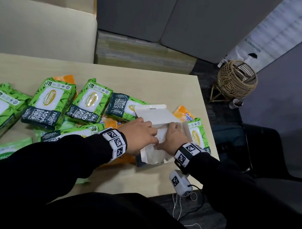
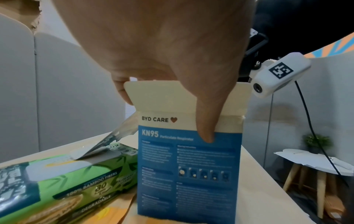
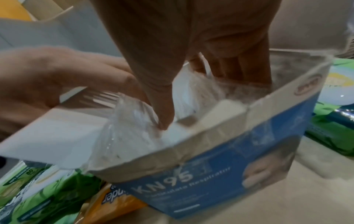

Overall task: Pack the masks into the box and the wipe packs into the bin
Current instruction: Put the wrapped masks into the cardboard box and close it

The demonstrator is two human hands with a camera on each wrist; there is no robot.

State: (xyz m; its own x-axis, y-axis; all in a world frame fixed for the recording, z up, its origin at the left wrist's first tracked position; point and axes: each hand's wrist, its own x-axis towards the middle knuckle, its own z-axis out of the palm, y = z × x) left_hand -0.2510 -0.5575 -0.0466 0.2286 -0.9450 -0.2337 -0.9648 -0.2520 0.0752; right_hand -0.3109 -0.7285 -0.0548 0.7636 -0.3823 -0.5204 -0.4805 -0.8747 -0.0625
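Upright blue-and-white cardboard KN95 box (image 2: 189, 166) on pale table (image 1: 151, 82), top flaps open, clear-wrapped white masks (image 3: 130, 128) crumpled inside, left hand (image 1: 139, 132) gripping its wall, right hand (image 1: 172, 138) pinching the masks

Read as an office breakout nook to me. I saw grey padded partition panels (image 1: 183, 13) behind a cream upholstered bench (image 1: 36, 29), striped carpet (image 1: 144, 55) on the floor, and a pale laminate counter (image 1: 151, 82). A rattan ornament (image 1: 237, 79) stood by a printed banner (image 1: 270, 30). The left wrist view caught a small potted plant (image 2: 316, 141).
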